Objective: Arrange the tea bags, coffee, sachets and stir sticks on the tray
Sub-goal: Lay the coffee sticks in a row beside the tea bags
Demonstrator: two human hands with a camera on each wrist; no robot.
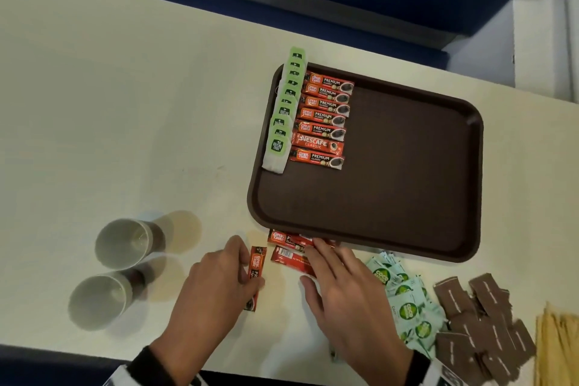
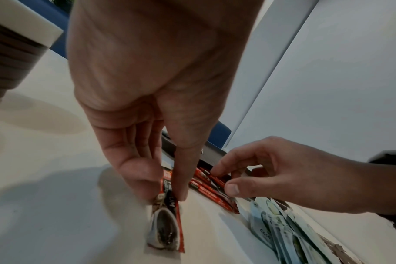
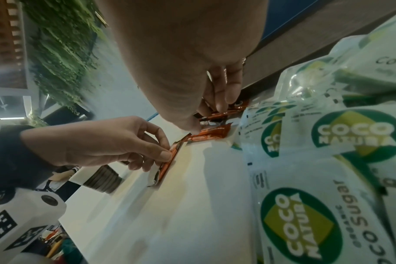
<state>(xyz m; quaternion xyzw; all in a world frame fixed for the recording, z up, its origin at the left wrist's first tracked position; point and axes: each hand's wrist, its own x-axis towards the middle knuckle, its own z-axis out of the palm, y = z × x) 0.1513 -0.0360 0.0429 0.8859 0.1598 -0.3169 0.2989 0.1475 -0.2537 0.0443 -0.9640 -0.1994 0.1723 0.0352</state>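
A brown tray (image 1: 407,182) holds a column of green tea bags (image 1: 283,110) along its left rim and a row of red coffee sticks (image 1: 322,122) beside them. On the table in front of the tray, my left hand (image 1: 247,266) pinches one coffee stick (image 1: 256,273) by its long edges; the stick (image 2: 167,230) lies flat on the table. My right hand (image 1: 310,260) pinches a sachet in the small pile of loose coffee sachets (image 1: 286,255) at the tray's near edge, index finger on top and thumb at the side (image 2: 223,180).
Two paper cups (image 1: 125,243) (image 1: 97,301) stand at the left. Right of my hands lie a heap of white-green sugar sachets (image 1: 404,304), brown sachets (image 1: 479,320) and wooden stir sticks (image 1: 557,348). Most of the tray floor is bare.
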